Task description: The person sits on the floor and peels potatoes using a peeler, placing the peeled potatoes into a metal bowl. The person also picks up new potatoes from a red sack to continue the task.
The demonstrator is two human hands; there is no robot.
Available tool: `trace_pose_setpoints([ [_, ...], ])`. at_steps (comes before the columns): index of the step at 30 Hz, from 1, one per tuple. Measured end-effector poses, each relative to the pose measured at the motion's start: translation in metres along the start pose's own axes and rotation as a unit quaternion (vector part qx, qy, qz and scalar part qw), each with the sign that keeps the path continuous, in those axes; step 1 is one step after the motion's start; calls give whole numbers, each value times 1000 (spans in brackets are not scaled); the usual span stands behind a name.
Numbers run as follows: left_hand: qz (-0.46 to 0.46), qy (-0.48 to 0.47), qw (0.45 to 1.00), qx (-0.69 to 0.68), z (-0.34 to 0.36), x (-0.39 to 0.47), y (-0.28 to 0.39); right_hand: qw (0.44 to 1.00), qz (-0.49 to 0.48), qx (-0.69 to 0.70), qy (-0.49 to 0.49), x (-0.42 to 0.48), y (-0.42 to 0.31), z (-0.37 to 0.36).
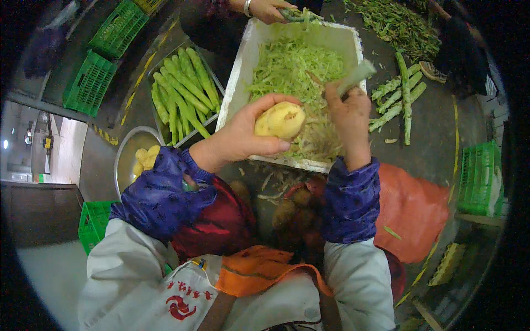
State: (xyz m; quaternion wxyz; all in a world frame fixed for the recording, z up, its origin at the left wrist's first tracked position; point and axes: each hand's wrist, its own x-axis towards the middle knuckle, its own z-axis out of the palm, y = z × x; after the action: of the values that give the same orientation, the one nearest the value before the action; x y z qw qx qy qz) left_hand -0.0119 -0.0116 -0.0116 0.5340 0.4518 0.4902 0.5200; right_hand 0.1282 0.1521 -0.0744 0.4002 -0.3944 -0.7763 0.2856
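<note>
My left hand (252, 132) holds a peeled potato (280, 121) with a brown spot near its top, above the near part of a white foam box (234, 80). Green and pale peelings (296, 62) lie in the box. My right hand (350, 109) is closed around a tool with a pale, blurred handle (359, 76); its working end cannot be made out clearly. To the left, a metal bowl (121, 155) holds several peeled potatoes (145, 159). Unpeeled potatoes (292, 209) lie in shadow below the box, near my legs.
Another person's hand (265, 9) holds a green stalk at the box's far edge. Peeled green stalks (186, 82) fill a tray at left; unpeeled stalks (403, 97) lie on the floor at right. A red sack (410, 211), green crates (89, 82) and a leaf pile (397, 29) stand around.
</note>
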Motion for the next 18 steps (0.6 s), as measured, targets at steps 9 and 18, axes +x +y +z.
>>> trace_pose_setpoints([
  [9, -5, 76, 988, 136, 5, 1, -2, 924, -34, 360, -126, -19, -80, -24],
  [18, -87, 55, 967, -231, -6, 10, -17, 972, 3, 225, 67, -3, -14, -11],
])
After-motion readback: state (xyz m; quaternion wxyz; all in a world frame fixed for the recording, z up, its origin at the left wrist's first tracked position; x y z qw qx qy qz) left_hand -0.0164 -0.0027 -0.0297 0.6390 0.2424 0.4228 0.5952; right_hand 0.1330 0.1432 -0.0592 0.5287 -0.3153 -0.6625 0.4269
